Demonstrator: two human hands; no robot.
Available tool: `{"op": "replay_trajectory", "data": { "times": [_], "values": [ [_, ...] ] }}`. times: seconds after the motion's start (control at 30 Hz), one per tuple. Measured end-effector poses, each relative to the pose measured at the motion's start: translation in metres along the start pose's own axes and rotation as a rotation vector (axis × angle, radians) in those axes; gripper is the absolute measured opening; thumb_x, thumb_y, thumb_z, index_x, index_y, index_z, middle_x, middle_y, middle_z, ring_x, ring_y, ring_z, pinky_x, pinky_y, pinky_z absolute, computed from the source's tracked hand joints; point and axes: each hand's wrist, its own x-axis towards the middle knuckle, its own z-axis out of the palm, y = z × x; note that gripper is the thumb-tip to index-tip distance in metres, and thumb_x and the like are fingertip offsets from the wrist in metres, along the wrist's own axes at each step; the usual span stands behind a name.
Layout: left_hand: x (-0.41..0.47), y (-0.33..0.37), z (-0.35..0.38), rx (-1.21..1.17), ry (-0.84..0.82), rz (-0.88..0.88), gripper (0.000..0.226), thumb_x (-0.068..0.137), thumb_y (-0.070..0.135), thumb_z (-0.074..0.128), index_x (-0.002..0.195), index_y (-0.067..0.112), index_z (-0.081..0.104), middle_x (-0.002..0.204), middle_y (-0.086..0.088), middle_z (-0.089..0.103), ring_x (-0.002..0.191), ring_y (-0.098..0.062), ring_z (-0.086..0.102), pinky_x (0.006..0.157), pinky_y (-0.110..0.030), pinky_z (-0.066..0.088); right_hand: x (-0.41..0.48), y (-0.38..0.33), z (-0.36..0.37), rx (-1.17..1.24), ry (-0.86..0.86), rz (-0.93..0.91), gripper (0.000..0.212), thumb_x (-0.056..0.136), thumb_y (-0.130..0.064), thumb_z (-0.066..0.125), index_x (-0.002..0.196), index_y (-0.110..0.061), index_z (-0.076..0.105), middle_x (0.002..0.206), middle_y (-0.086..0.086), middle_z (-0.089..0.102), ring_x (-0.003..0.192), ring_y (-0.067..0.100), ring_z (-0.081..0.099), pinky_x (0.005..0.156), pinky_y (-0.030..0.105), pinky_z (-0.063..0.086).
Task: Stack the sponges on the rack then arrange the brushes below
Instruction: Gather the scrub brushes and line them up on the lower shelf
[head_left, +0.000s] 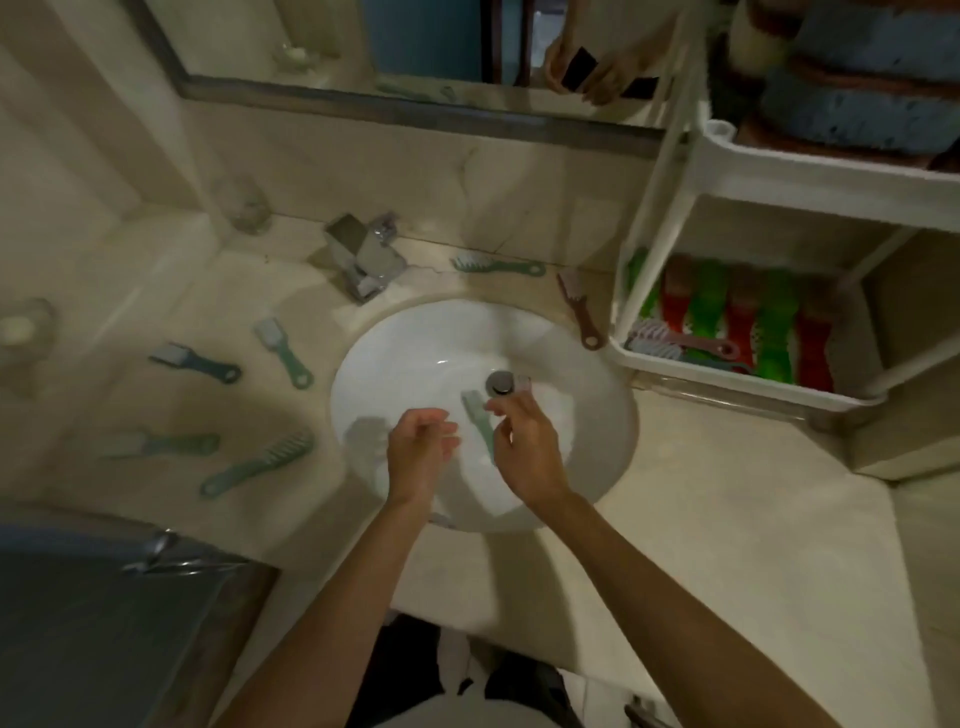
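Both hands over sink (597, 457) — left hand (418, 457) loosely curled, empty; right hand (527, 454) fingers (501, 410) gripping green brush (480, 423). Sponges (862, 78) stacked on rack (779, 171).

We see a white round sink (395, 338) set into a beige stone counter (727, 519), with a chrome drain plug (500, 383) near the basin's middle. A square chrome tap (363, 257) stands at the counter's back edge, a clear glass (248, 208) just left of it. A framed mirror (311, 47) hangs on the wall above.
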Motion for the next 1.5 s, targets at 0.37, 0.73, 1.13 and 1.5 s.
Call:
{"op": "replay_trajectory", "data": {
  "times": [0.37, 0.73, 1.13, 1.5],
  "values": [
    [0.097, -0.016, -0.209, 0.756, 0.099, 0.067, 0.035, 0.079, -0.007, 0.053, 0.112, -0.003, 0.059, 0.119, -0.022, 0.059, 0.115, -0.033, 0.053, 0.097, -0.038, 0.042, 0.001, -0.111, 0.167, -0.109, -0.558, 0.069, 0.033, 0.091, -0.008, 0.043, 0.121, -0.005, 0.058, 0.120, 0.019, 0.059, 0.109, 0.033, 0.057, 0.090, 0.033, 0.043],
    [0.139, -0.022, -0.239, 1.318, -0.303, 0.192, 0.027, 0.084, 0.012, 0.059, 0.108, 0.001, 0.051, 0.121, -0.017, 0.052, 0.113, -0.033, 0.052, 0.090, -0.038, 0.042, 0.010, -0.134, 0.204, -0.209, -0.633, 0.244, 0.033, 0.094, -0.014, 0.044, 0.121, -0.004, 0.059, 0.127, 0.018, 0.059, 0.116, 0.033, 0.055, 0.095, 0.034, 0.042],
    [0.146, 0.018, -0.151, 0.800, -0.505, 0.111, 0.007, 0.090, 0.012, 0.049, 0.089, 0.006, 0.046, 0.080, -0.016, 0.058, 0.052, -0.024, 0.053, 0.042, -0.025, 0.040, 0.040, -0.051, 0.131, -0.162, -0.214, 0.662, 0.029, 0.094, -0.008, 0.042, 0.111, 0.002, 0.063, 0.114, 0.016, 0.065, 0.108, 0.030, 0.061, 0.093, 0.035, 0.049],
    [0.170, 0.005, -0.048, 0.782, -0.532, -0.010, 0.036, 0.095, 0.031, 0.044, 0.105, -0.001, 0.055, 0.080, -0.010, 0.054, 0.073, -0.022, 0.050, 0.052, -0.028, 0.036, 0.086, 0.082, 0.108, -0.292, -0.187, 0.929, 0.027, 0.098, -0.024, 0.043, 0.095, 0.000, 0.055, 0.098, 0.020, 0.059, 0.086, 0.030, 0.059, 0.058, 0.023, 0.041]
  ]
}}
